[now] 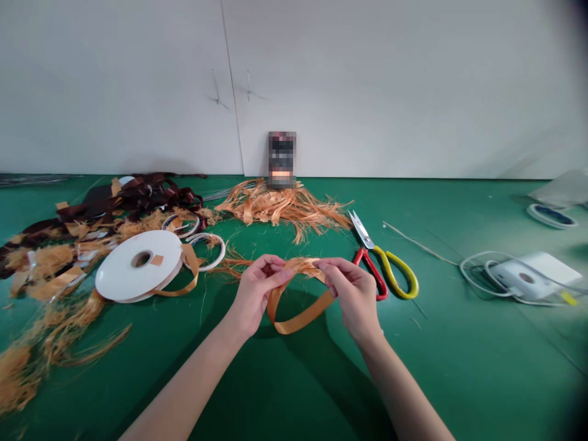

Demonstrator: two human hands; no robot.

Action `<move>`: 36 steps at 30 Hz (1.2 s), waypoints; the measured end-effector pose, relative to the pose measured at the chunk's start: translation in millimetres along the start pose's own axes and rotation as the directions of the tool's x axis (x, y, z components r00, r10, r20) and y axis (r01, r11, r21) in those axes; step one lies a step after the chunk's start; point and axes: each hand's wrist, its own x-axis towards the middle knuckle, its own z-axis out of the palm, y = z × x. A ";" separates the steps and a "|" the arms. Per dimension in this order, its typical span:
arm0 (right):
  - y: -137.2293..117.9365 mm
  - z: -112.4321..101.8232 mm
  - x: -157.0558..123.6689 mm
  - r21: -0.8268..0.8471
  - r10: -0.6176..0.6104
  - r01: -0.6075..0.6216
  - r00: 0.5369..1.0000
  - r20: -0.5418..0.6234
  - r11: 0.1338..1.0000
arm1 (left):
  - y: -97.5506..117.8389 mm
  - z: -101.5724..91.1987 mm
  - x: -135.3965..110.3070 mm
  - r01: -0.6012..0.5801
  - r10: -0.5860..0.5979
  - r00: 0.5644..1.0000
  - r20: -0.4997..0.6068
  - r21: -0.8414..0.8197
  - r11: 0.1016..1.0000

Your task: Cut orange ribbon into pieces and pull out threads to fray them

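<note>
Right hand (351, 300) has the red-and-yellow scissors (384, 274) just beside it, so that way's blocked. Left hand (257, 294) has a white ribbon spool (139, 266) close by, and frayed orange ribbon scraps (285, 208) sit dead ahead. Plenty of room back toward the body over the green mat (294, 392), though.

From where I sit, a plain white wall (367, 79) fills the back of my view, split by one thin vertical seam (231, 79) — it meets a green tabletop (463, 373) along a straight edge — all under soft, even light.
</note>
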 end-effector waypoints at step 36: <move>0.0 7.3 -9.1 0.070 0.088 -0.138 0.872 0.481 0.988 | -6.2 5.6 -13.5 0.144 -0.092 0.938 0.335 -0.133 0.981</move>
